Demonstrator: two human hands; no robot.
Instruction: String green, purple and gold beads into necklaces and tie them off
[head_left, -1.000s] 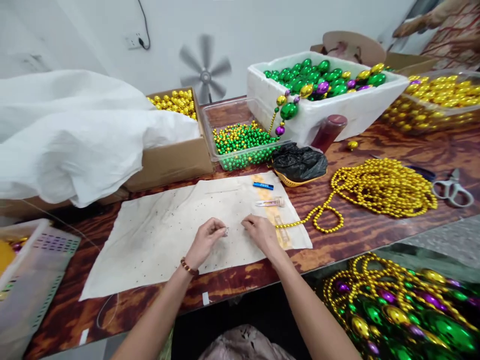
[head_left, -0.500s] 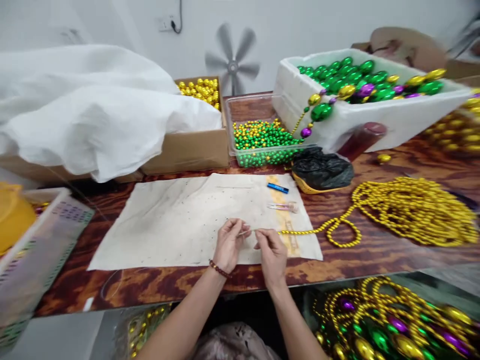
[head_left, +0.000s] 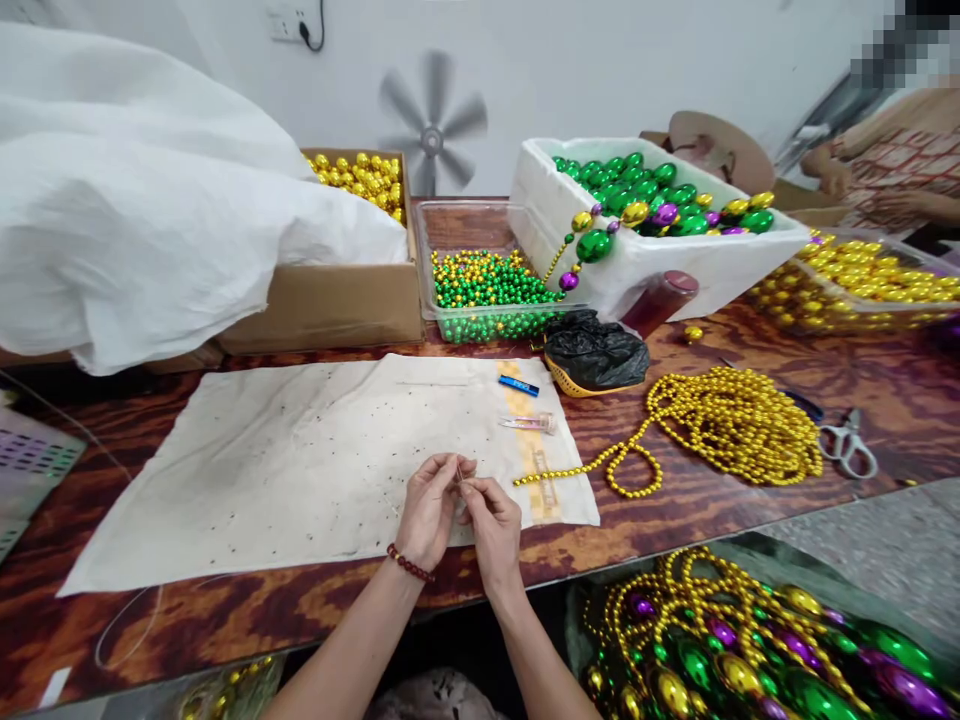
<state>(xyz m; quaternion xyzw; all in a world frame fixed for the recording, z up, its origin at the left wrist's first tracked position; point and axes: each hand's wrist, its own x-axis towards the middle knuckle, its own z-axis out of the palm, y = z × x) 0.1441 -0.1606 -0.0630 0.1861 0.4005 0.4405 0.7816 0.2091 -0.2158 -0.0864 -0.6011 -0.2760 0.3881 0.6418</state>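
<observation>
Over the front part of a pale cloth (head_left: 300, 450), my left hand (head_left: 431, 505) and my right hand (head_left: 491, 515) meet with their fingers pinched. Something thin, perhaps thread or a needle, shows between the fingertips; it is too small to make out. Right of my hands lies the end of a gold bead string (head_left: 577, 470), which loops back to a gold bead pile (head_left: 739, 425). Farther back on the cloth are a blue object (head_left: 518, 385) and a small clear tube (head_left: 536, 423).
Behind the cloth stand a carton (head_left: 345, 305), a clear bin of small beads (head_left: 487, 325) and a foam box (head_left: 652, 270). Scissors (head_left: 847, 445) lie at right. Beside the table's front edge are colourful bead strands (head_left: 712, 640). A person (head_left: 892, 180) sits at the back right.
My hands have come closer together, with the fingertips meeting. The gold string's end now lies apart from my right hand. The view has turned right, bringing the scissors and the other person into sight.
</observation>
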